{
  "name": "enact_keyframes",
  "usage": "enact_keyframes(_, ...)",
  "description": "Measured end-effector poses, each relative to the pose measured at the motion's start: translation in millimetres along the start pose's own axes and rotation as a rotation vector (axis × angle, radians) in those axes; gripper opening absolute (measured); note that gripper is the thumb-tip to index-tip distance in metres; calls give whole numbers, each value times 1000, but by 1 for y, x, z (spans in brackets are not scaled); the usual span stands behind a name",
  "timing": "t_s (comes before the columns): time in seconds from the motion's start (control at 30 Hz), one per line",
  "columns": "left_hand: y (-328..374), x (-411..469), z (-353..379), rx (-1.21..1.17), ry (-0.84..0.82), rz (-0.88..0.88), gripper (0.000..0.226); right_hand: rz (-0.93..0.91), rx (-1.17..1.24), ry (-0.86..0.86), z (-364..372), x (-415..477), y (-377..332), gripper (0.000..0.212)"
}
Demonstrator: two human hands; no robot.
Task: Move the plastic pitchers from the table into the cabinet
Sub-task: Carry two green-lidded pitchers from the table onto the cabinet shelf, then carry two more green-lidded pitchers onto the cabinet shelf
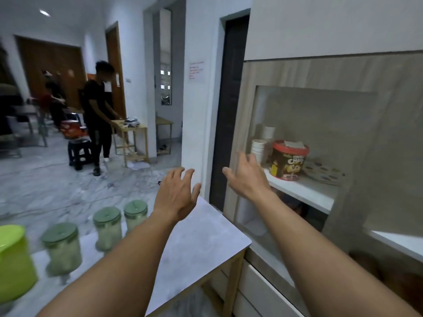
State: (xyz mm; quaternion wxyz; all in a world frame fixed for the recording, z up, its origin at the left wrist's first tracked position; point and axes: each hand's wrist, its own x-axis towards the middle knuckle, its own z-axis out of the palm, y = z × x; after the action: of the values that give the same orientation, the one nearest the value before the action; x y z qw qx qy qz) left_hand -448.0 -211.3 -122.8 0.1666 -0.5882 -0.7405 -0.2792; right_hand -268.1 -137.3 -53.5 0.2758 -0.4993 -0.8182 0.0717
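Observation:
Three clear plastic pitchers with dark green lids stand along the left side of the grey table point(206, 236): one near me point(62, 248), one in the middle point(107, 228), one farthest point(135, 215). A lime-green container point(13, 264) sits at the far left edge. My left hand point(176, 193) hovers open above the table's far end, holding nothing. My right hand point(248, 177) is open too, raised in front of the cabinet point(357, 175), close to its open shelf point(304, 191).
On the cabinet shelf stand stacked paper cups point(258, 148), a red-lidded chocolate tub point(288, 160) and patterned plates point(325, 175). A dark doorway point(231, 106) lies left of the cabinet. A person point(98, 115) stands by a wooden table point(132, 138) across the marble floor.

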Motion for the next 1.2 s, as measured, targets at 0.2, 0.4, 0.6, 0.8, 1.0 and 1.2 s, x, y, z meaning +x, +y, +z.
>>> enact_keyframes(0.2, -96, -29, 21, 35, 21, -187, 46, -82, 111, -77, 102, 25, -63, 63)
enact_keyframes(0.4, -180, -43, 57, -43, 63, -530, 40, -137, 181, -259, 219, 57, -100, 56)
enact_keyframes(0.6, -257, -56, 106, -131, 76, -855, 43, -147, 250, -462, 343, 83, -121, 56)
enact_keyframes(0.8, -296, -54, 167, -259, -13, -1096, 65, -69, 240, -601, 433, 97, -118, 64)
enact_keyframes(1.0, -318, -55, 219, -356, 46, -1326, 64, 79, 365, -672, 493, 87, -106, 54)
enact_keyframes(1.2, -332, -47, 239, -322, 124, -1398, 46, 186, 558, -695, 521, 83, -110, 35)
